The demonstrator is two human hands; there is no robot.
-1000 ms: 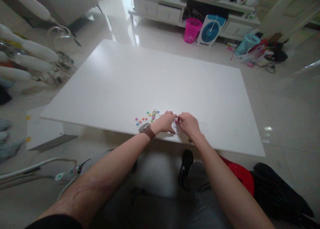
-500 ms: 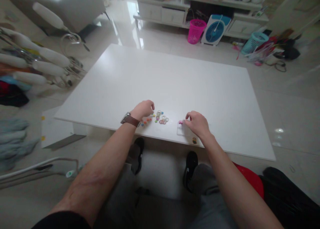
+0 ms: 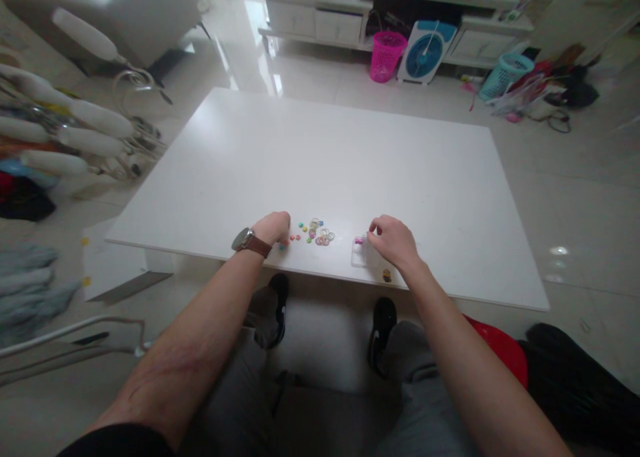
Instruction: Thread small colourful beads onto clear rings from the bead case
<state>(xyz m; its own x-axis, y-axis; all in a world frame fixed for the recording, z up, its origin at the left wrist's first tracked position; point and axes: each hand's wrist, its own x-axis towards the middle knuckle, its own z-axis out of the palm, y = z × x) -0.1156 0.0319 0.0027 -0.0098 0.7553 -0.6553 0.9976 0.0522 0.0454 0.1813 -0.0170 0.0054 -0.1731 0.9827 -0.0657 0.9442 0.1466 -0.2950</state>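
At least seven small beads (image 3: 299,237) and several overlapping rings (image 3: 323,241) lie right of the left hand (image 3: 274,228), its fingers curled; one clear piece (image 3: 359,258) lies just left of the right hand (image 3: 393,238), fingertips together. Whether either hand grasps anything, I cannot tell. One figurine (image 3: 387,276) sits near the near edge; the surface (image 3: 340,157) leaves wide room on the far side

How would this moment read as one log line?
left hand: at small colorful pieces; right hand: at clear square; grips: unclear; rings: between hands; yellow figure: near edge of table
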